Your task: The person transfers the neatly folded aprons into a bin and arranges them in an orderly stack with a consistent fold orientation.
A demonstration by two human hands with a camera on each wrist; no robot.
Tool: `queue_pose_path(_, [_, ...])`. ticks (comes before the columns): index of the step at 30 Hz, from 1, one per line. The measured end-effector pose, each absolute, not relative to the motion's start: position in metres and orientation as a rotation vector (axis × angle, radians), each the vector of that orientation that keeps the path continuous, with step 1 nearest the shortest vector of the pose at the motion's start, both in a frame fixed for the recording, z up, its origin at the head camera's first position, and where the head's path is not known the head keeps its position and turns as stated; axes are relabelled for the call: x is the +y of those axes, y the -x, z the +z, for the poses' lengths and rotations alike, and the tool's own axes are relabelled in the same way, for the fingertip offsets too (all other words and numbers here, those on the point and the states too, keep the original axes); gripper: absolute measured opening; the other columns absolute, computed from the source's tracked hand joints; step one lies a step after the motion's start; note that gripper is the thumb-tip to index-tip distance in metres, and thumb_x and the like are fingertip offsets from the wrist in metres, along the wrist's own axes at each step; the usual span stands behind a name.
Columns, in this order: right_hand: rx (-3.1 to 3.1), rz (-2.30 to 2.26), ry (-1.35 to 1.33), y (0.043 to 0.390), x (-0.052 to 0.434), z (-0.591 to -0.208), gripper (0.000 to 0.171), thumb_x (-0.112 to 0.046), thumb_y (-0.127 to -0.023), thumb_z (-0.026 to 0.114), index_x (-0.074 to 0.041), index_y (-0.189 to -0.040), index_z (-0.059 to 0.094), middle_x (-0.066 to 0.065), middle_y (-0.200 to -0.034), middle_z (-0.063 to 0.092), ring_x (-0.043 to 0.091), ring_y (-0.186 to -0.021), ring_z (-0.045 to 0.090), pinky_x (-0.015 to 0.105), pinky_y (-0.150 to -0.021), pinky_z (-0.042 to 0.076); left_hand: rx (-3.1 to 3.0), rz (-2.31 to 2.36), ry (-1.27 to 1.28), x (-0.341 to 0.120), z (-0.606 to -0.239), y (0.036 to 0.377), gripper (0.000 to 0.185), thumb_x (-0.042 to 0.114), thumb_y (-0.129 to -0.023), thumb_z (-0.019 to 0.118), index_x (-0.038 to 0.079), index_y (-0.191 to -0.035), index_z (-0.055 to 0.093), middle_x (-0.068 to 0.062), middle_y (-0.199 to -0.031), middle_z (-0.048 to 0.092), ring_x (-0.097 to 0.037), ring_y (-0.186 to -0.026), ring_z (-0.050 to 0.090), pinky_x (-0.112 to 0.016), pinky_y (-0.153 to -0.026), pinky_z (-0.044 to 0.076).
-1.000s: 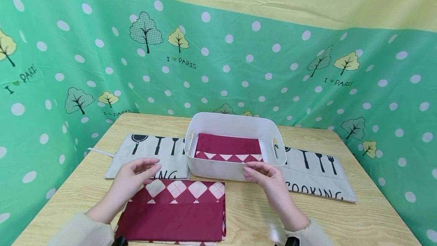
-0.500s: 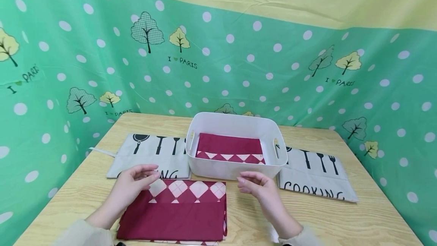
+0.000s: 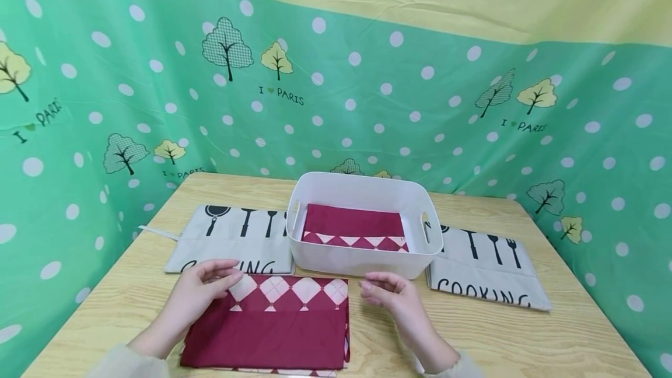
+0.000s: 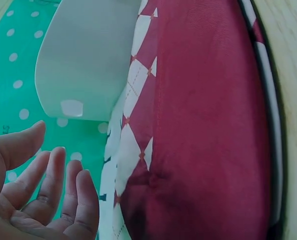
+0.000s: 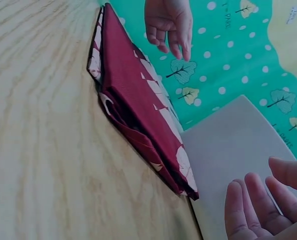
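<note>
On the wooden table (image 3: 525,337), close to the person, lies a folded red cloth (image 3: 273,325) with white diamonds along its far edge. It lies flat, and its far edge is just in front of the white basket (image 3: 362,261).

The left hand (image 3: 202,287) is above the cloth's far left corner. Its fingers are loose and a little bent, and it holds nothing. The left wrist view shows the fingers (image 4: 63,200) spread in the air beside the cloth (image 4: 203,130), not touching it.

The right hand (image 3: 391,293) is just past the cloth's far right corner, near the front wall of the basket. Its fingers are also loose and a little bent, and it holds nothing. The right wrist view shows the fingertips (image 5: 248,210) in the air, apart from the cloth (image 5: 138,100).

Inside the basket lies 1 more folded red cloth (image 3: 354,229) of the same kind. 2 grey cloths with black kitchen tools printed on them lie on the table, 1 to the left (image 3: 231,238) of the basket and 1 to the right (image 3: 485,267). A green dotted curtain (image 3: 367,104) with little trees hangs behind the table.
</note>
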State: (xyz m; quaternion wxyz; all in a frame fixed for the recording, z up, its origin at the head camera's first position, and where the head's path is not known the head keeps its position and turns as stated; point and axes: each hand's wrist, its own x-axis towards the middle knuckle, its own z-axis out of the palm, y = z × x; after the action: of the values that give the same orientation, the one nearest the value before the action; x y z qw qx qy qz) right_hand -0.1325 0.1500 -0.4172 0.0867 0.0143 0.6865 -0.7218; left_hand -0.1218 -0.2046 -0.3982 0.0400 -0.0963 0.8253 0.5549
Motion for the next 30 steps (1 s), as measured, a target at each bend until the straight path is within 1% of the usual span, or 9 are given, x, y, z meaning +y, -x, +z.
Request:
queue_pose_path(4, [2.042, -2.132, -0.065, 0.131, 0.150, -0.421, 0.040, -0.008, -0.087, 0.072, 0.011, -0.119, 0.061, 0.010, -0.101, 0.073, 0.016, -0.086, 0.070, 0.029, -0.081, 0.058, 2.515, 1.701, 0.309, -0.206, -0.401, 0.121, 0.053, 0.022, -0.091, 0.072, -0.005, -0.134, 0.056, -0.014, -0.114, 0.070, -0.001, -0.086, 0.064, -0.023, -0.073, 0.056])
queue_pose_path(9, [2.010, -2.139, -0.061, 0.131, 0.150, -0.426, 0.043, -0.007, -0.087, 0.070, 0.015, -0.122, 0.058, 0.011, -0.102, 0.073, 0.017, -0.087, 0.071, 0.030, -0.080, 0.059, 2.507, 1.693, 0.312, -0.208, -0.405, 0.120, 0.055, 0.023, -0.092, 0.071, -0.007, -0.135, 0.054, -0.013, -0.114, 0.070, 0.002, -0.085, 0.063, -0.021, -0.073, 0.055])
queue_pose_path(13, [1.970, -2.146, -0.047, 0.130, 0.149, -0.430, 0.044, -0.003, -0.086, 0.068, 0.018, -0.123, 0.055, 0.010, -0.100, 0.072, 0.018, -0.087, 0.070, 0.033, -0.080, 0.060, 2.515, 1.679, 0.329, -0.210, -0.408, 0.120, 0.055, 0.023, -0.092, 0.071, -0.006, -0.135, 0.055, -0.012, -0.114, 0.070, 0.003, -0.085, 0.062, -0.022, -0.072, 0.055])
queue_pose_path(16, [1.963, -2.142, -0.031, 0.130, 0.149, -0.432, 0.045, -0.002, -0.087, 0.067, 0.019, -0.124, 0.053, 0.008, -0.098, 0.071, 0.017, -0.086, 0.070, 0.032, -0.080, 0.060, 2.515, 1.674, 0.342, -0.211, -0.409, 0.119, 0.054, 0.023, -0.092, 0.071, -0.005, -0.135, 0.055, -0.012, -0.114, 0.070, 0.004, -0.085, 0.063, -0.023, -0.072, 0.055])
queue_pose_path(20, [1.958, -2.137, -0.011, 0.129, 0.150, -0.434, 0.045, -0.002, -0.088, 0.066, 0.018, -0.126, 0.053, 0.008, -0.100, 0.070, 0.016, -0.086, 0.069, 0.031, -0.080, 0.060, 2.513, 1.671, 0.348, -0.212, -0.409, 0.118, 0.054, 0.023, -0.092, 0.071, -0.004, -0.135, 0.055, -0.012, -0.115, 0.070, 0.004, -0.085, 0.062, -0.023, -0.072, 0.055])
queue_pose_path(24, [1.949, -2.130, -0.008, 0.129, 0.150, -0.435, 0.045, -0.001, -0.088, 0.066, 0.017, -0.127, 0.052, 0.009, -0.103, 0.070, 0.016, -0.088, 0.069, 0.032, -0.081, 0.060, 2.493, 1.680, 0.358, -0.214, -0.411, 0.117, 0.054, 0.023, -0.092, 0.071, -0.004, -0.136, 0.055, -0.011, -0.116, 0.070, 0.004, -0.086, 0.062, -0.021, -0.074, 0.055])
queue_pose_path(30, [1.961, -2.105, -0.020, 0.129, 0.150, -0.437, 0.047, -0.001, -0.087, 0.066, 0.016, -0.129, 0.052, 0.018, -0.113, 0.069, 0.017, -0.092, 0.068, 0.034, -0.083, 0.060, 2.465, 1.695, 0.364, -0.216, -0.414, 0.118, 0.055, 0.025, -0.093, 0.071, -0.004, -0.136, 0.054, -0.009, -0.116, 0.070, 0.005, -0.086, 0.061, -0.021, -0.074, 0.055])
